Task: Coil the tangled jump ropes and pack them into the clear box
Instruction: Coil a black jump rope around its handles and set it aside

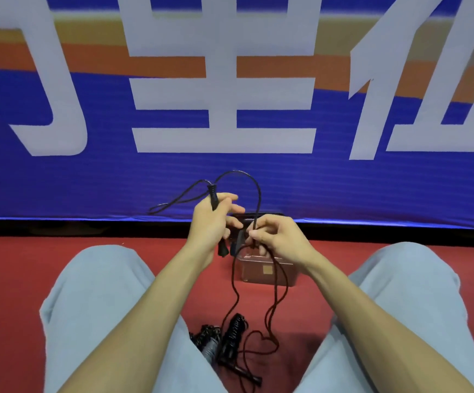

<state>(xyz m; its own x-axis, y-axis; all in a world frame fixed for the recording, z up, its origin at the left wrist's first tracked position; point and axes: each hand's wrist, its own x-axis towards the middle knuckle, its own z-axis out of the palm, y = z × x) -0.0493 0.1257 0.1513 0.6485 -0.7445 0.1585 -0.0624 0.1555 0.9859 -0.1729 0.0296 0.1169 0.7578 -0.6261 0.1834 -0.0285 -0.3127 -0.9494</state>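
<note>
handle point(213, 197) of a black jump rope is being gripped in the left hand point(211, 222), fingers curled round it, with the ribbed top poking up out of the fist and a black end sticking out underneath. the cord point(258, 194) is being looped up and over from that handle and down to the right hand point(275, 236), where it's being pinched between thumb and fingertips. the hands are being held close together but not touching, up above the floor.

from the right hand the cord is being left to hang in a couple of long strands, trailing down to a loose loop on the red floor point(17, 279). the clear box point(270, 275) is sitting on that floor right behind and below the hands, partly hidden by them. a small tan sticker point(268, 270) is showing on it, too small to read.

a dark bundle of ropes point(228, 336) is lying between the knees, which are covered by light grey trousers point(94, 293).

writing wise: a blue and orange banner point(88, 182) is filling the background with huge white chinese characters, cropped at the top. the middle one could be 主 or 生, can't tell for sure.
</note>
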